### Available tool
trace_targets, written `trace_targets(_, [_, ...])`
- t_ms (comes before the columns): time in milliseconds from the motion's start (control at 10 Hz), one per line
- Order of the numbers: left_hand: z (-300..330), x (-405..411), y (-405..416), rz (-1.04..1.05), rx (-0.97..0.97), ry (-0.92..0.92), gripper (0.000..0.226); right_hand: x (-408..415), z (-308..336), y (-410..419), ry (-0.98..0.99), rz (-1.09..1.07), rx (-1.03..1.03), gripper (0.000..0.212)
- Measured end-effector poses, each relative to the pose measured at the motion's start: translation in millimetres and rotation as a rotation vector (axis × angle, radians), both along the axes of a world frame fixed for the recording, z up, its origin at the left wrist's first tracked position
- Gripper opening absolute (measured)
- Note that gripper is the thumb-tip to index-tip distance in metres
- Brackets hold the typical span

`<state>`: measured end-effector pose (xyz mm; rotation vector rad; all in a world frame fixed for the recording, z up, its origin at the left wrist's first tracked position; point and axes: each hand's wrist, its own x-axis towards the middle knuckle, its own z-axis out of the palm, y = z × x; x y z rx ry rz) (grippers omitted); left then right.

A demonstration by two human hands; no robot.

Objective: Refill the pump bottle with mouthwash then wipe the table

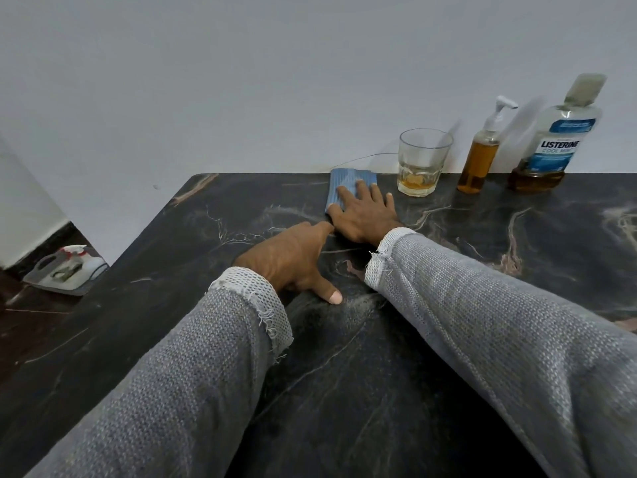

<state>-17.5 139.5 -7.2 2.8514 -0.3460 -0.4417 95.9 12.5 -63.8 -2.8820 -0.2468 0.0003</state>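
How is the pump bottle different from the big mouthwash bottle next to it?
The pump bottle is slim, unlabelled and topped with a white pump; the mouthwash bottle is broader, carries a blue Listerine label and has a plain cap. The pump bottle is amber-filled for most of its height, while the mouthwash bottle holds only a shallow amber layer at its base. Both are clear and stand upright by the wall on the table.

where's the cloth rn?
In the head view the blue cloth lies flat at the table's far edge, near the wall, just left of the glass, with the right hand pressed on it.
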Motion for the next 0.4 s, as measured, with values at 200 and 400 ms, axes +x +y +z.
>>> trace_targets(200, [1, -13, -1, -0.003, -0.105, -0.003, 0.092, -18, 12, -16, 0.065, 0.031, 0.192, 0.061])
trace_targets(400, [-5, -44, -4, 0.117, -0.028, -0.085, 0.062, -76, 12, -74, 0.023, -0.037, 0.140, 0.062])
